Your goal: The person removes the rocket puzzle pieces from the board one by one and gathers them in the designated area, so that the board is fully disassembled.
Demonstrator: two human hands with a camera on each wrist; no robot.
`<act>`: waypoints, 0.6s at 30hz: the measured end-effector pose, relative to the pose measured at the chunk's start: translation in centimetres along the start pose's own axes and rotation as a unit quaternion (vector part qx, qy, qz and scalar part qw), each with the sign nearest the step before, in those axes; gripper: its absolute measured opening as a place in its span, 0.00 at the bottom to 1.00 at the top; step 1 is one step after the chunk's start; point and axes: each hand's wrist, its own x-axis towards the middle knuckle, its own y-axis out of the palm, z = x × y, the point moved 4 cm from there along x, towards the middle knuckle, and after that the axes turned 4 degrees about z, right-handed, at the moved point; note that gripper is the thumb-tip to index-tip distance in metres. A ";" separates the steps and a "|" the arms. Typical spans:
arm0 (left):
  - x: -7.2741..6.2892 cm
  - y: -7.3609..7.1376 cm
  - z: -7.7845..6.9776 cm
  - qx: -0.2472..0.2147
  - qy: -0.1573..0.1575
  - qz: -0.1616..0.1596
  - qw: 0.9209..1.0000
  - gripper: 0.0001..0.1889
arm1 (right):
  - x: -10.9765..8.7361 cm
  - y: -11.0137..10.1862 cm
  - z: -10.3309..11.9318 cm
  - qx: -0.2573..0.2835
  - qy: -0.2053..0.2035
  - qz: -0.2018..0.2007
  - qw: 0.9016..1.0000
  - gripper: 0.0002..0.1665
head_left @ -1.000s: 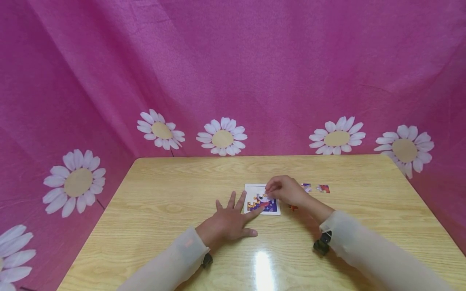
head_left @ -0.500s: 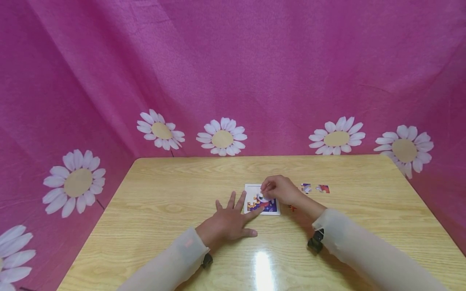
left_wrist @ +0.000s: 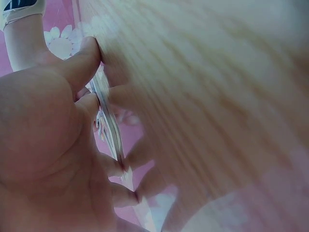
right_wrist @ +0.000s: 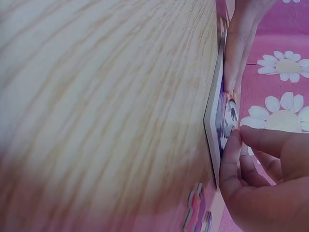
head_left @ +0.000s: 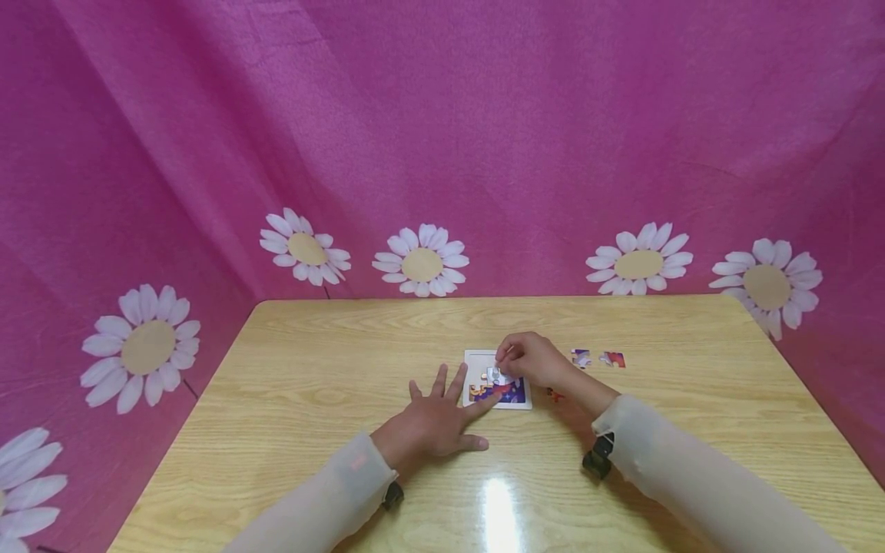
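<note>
On the left I have a wide stretch of wood between the slanting side edge of the tabletop [head_left: 297, 384] and the left hand [head_left: 439, 424], which lies spread, fingers straight. Its index finger reaches over the near edge of the puzzle tray [head_left: 478, 361], another finger lies at the left edge, and the thumb points right, just on the near side. The tray sits around the middle of the tabletop, its far rim well apart from the far edge, so I see room beyond it. Over its right half, the right hand [head_left: 538, 362] has bent fingers and thumb pinching a white piece [head_left: 494, 376] at the tray's picture. Just right of the tray, a red-orange piece [head_left: 555, 395] is partly hidden by that forearm; farther right and far, a purple-and-white piece [head_left: 581, 358] and a red-and-purple piece [head_left: 614, 359] lie apart, with more wood running to the right edge. The near edge is outside my view. The surface is pale, grained and glossy, with a bright reflection [head_left: 501, 514] on the near side. Pink cloth [head_left: 442, 115] printed with white daisies rises along the left, far and right sides.
</note>
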 end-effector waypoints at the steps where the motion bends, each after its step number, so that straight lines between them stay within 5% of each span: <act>1: 0.0 0.0 0.0 -0.001 0.000 0.000 1.000 0.39 | 0.0 0.0 -0.1 0.001 0.002 -0.001 1.000 0.05; 18: -0.1 -0.2 -0.1 0.000 0.004 0.000 1.000 0.39 | -0.2 0.2 0.3 0.021 -0.006 0.004 1.000 0.06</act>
